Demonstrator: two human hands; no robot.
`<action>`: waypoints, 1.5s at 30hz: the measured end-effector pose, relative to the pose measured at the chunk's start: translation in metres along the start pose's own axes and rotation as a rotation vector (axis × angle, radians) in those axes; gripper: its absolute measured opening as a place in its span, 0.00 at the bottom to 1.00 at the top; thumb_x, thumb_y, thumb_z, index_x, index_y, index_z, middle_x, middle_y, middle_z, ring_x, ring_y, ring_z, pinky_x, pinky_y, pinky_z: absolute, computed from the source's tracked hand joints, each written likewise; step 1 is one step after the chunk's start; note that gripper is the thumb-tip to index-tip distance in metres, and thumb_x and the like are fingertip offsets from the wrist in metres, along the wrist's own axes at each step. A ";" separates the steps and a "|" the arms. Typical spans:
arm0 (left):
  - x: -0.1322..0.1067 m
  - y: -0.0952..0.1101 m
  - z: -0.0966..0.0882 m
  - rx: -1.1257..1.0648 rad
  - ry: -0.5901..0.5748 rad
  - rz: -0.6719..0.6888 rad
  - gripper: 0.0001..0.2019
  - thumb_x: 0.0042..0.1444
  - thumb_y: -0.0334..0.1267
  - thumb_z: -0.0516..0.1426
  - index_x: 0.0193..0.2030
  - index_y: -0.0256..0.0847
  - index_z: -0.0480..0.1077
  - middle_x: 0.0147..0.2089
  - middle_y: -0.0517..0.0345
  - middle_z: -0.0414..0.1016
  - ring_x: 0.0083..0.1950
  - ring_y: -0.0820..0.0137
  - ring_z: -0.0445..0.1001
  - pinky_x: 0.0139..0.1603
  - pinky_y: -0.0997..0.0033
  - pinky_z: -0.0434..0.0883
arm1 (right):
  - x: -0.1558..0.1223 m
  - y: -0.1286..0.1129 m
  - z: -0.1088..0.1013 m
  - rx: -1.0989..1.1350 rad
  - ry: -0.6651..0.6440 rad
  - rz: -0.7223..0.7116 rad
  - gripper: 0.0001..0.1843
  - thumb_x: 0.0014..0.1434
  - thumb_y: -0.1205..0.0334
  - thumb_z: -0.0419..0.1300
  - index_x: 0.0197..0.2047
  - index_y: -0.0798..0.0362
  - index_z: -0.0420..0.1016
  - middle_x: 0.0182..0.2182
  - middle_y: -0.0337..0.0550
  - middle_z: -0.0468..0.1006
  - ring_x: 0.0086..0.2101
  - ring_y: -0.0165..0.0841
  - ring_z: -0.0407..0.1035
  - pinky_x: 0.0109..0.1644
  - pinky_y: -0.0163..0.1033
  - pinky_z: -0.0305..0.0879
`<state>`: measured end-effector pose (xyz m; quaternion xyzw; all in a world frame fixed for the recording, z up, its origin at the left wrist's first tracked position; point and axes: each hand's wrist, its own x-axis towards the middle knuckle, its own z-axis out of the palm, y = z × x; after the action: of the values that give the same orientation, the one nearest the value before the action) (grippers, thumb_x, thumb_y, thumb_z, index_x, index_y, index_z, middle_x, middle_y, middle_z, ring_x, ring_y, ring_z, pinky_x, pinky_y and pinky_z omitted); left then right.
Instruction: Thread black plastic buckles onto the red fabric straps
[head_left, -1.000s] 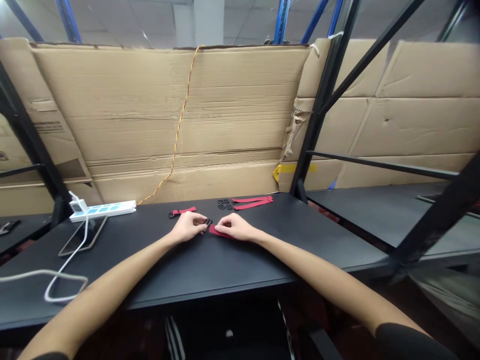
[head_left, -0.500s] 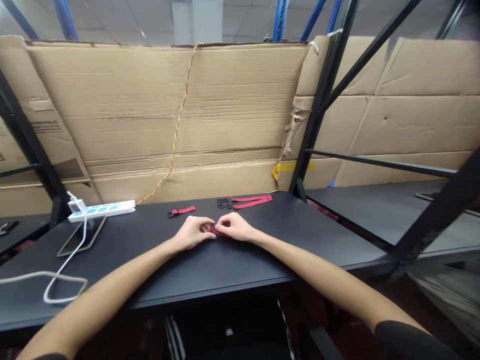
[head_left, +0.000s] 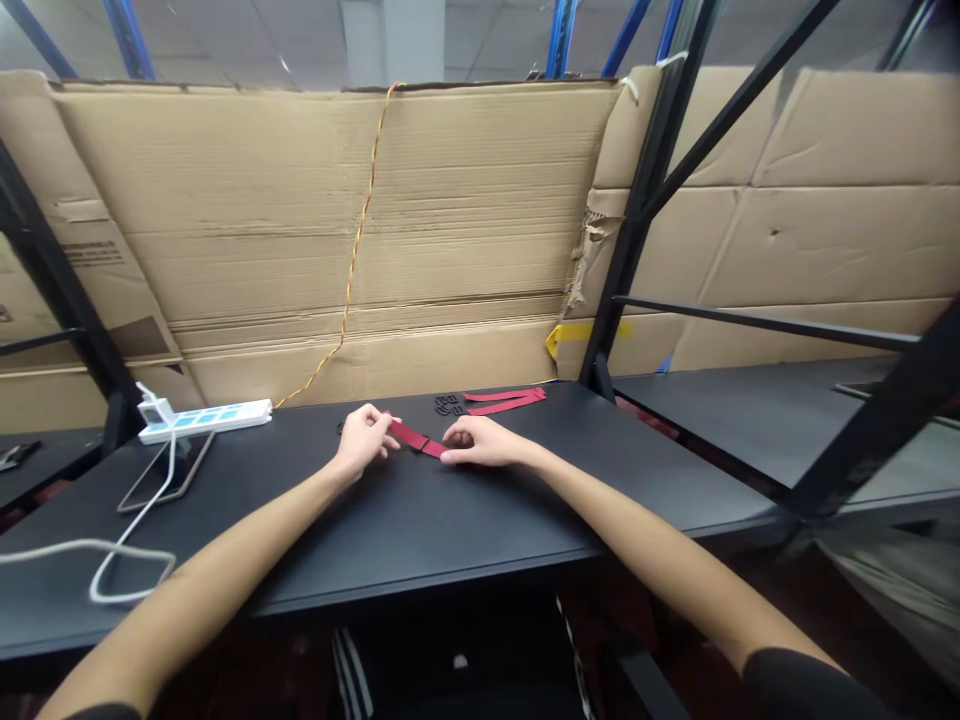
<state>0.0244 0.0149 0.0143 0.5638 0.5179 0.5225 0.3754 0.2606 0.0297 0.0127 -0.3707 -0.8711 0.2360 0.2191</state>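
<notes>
A red webbing strap [head_left: 406,434] stretches between my hands, low over the black tabletop. A small black buckle [head_left: 424,443] sits around it near the middle. My left hand [head_left: 363,440] pinches the strap's left end between thumb and fingers. At the other end, my right hand [head_left: 484,442] is closed with its thumb and fingertips on the webbing. Behind my left hand, only a bit of a black buckle [head_left: 340,427] shows; the hand hides the rest of that second strap piece.
Several loose black buckles [head_left: 450,405] lie at the back beside red straps [head_left: 506,401]. On the left are a white power strip [head_left: 217,418], a phone-like device [head_left: 166,473] and a white cable [head_left: 112,550]. Cardboard [head_left: 450,220] walls the back; a black post [head_left: 626,240] stands right.
My hands have moved apart, the left one going left and slightly back. The strap and its buckle, mostly hidden between my fingers before, are now drawn out in view.
</notes>
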 end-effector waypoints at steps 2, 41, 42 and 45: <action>0.001 0.002 -0.001 -0.060 0.044 0.004 0.11 0.52 0.36 0.55 0.26 0.39 0.55 0.40 0.46 0.78 0.21 0.74 0.74 0.14 0.81 0.64 | -0.001 0.010 -0.008 -0.006 -0.053 0.006 0.24 0.44 0.46 0.68 0.40 0.55 0.78 0.33 0.44 0.77 0.33 0.34 0.69 0.36 0.36 0.64; -0.026 0.008 0.012 0.337 -0.385 0.303 0.12 0.48 0.44 0.62 0.30 0.35 0.78 0.26 0.54 0.77 0.27 0.70 0.71 0.28 0.73 0.66 | 0.003 -0.009 0.031 0.039 0.168 -0.351 0.20 0.50 0.48 0.66 0.41 0.53 0.79 0.24 0.37 0.69 0.26 0.29 0.62 0.33 0.33 0.59; -0.026 0.008 0.012 0.350 -0.376 0.305 0.11 0.48 0.43 0.61 0.30 0.36 0.78 0.26 0.55 0.77 0.26 0.71 0.71 0.27 0.73 0.66 | 0.003 -0.009 0.031 0.034 0.160 -0.344 0.19 0.51 0.48 0.66 0.41 0.53 0.79 0.24 0.37 0.70 0.26 0.29 0.62 0.33 0.34 0.59; -0.025 0.009 0.011 0.359 -0.326 0.288 0.11 0.47 0.43 0.61 0.29 0.36 0.78 0.26 0.54 0.77 0.26 0.70 0.71 0.27 0.73 0.66 | 0.002 -0.012 0.030 0.032 0.166 -0.331 0.20 0.51 0.50 0.66 0.44 0.53 0.77 0.27 0.39 0.72 0.29 0.31 0.64 0.36 0.35 0.61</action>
<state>0.0393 -0.0097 0.0162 0.7654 0.4496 0.3729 0.2699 0.2357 0.0161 -0.0036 -0.2371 -0.8952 0.1792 0.3320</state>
